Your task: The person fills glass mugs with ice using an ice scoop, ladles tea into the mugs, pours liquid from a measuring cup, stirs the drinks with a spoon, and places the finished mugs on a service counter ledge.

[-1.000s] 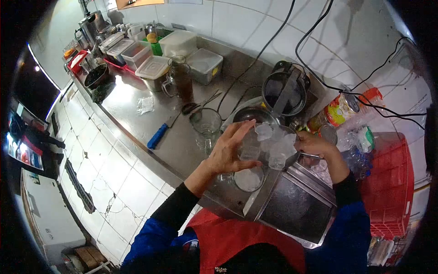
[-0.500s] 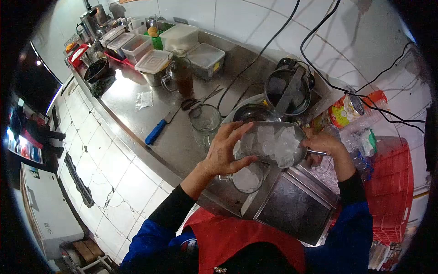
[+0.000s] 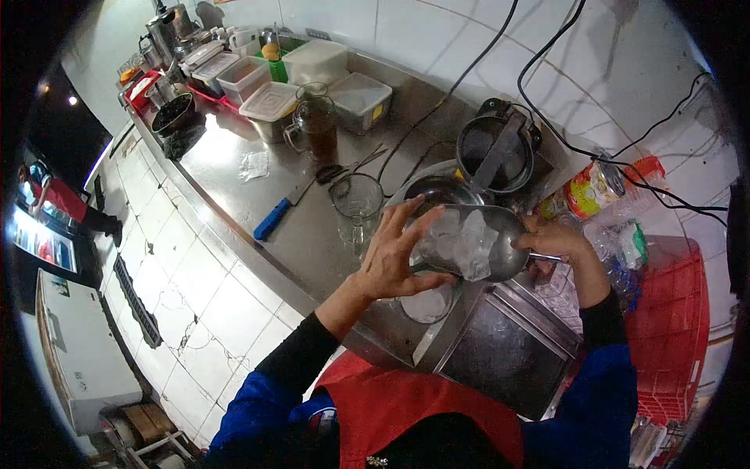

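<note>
A metal scoop (image 3: 506,241) full of clear ice chunks (image 3: 473,242) is in my right hand (image 3: 556,241), which is closed around its handle end. My left hand (image 3: 394,254) is at the scoop's mouth, thumb and fingers spread apart. Below the two hands stands a glass (image 3: 428,303) with ice in it, partly covered by my left hand. An empty glass mug (image 3: 356,205) stands just behind my left hand. Beyond the scoop are a metal bowl (image 3: 437,190) and a dark blender-like pot (image 3: 494,155).
On the steel counter (image 3: 234,199) lie a blue-handled knife (image 3: 272,220) and scissors (image 3: 344,170). A pitcher of brown liquid (image 3: 316,133) and lidded containers (image 3: 359,100) stand farther back. A red crate (image 3: 668,320) is at right. Another person (image 3: 66,199) stands at far left.
The scoop has tipped toward my left hand, and the ice has shifted in it toward its mouth. The person at far left has come more into view.
</note>
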The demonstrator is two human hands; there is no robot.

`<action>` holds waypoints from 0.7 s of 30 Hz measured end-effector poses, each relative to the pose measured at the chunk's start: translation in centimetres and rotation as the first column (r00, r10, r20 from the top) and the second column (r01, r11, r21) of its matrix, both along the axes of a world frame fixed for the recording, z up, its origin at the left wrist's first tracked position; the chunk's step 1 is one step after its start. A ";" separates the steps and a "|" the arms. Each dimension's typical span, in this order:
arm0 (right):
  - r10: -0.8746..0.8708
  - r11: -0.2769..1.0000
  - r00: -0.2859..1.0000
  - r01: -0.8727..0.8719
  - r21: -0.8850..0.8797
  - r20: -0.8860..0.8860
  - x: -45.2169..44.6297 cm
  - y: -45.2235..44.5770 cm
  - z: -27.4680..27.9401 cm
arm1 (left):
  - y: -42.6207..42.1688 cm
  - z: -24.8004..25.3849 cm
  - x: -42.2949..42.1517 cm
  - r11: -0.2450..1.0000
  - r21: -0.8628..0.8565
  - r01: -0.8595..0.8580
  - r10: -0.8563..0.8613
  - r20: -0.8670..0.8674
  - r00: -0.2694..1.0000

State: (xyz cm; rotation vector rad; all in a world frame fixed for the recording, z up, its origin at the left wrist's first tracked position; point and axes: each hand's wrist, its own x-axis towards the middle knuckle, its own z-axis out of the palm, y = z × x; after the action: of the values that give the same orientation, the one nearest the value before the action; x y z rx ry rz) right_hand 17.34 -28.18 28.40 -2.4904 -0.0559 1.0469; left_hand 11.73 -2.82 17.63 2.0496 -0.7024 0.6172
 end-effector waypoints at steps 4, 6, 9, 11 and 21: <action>0.128 0.991 0.988 -0.130 0.014 0.090 1.1 -1.6 -2.3 | -0.8 1.0 -0.4 0.999 -0.002 0.055 -0.055 0.047 0.997; 0.102 0.994 0.993 -0.101 -0.030 0.064 0.8 -1.1 -1.4 | -1.5 2.0 -0.8 0.983 0.122 0.134 -0.141 0.046 0.989; 0.102 0.995 0.994 -0.101 -0.025 0.044 0.4 -0.4 -0.6 | -3.5 2.8 -1.5 0.968 0.209 0.136 -0.151 0.054 0.987; 0.149 0.989 0.987 -0.148 -0.029 0.055 1.0 -1.2 -1.8 | -4.8 2.2 -1.6 0.978 0.185 0.095 -0.099 0.016 0.995; 0.343 0.935 0.889 -0.354 -0.018 0.305 1.9 -2.9 -3.9 | -6.2 1.8 -1.0 0.965 0.259 -0.033 0.008 0.095 0.995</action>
State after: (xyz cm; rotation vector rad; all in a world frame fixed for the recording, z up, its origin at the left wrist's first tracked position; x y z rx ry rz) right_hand 19.22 -31.03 24.49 -2.6434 -0.6338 0.7664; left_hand 10.73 -9.02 19.43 2.2839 -0.8563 0.6648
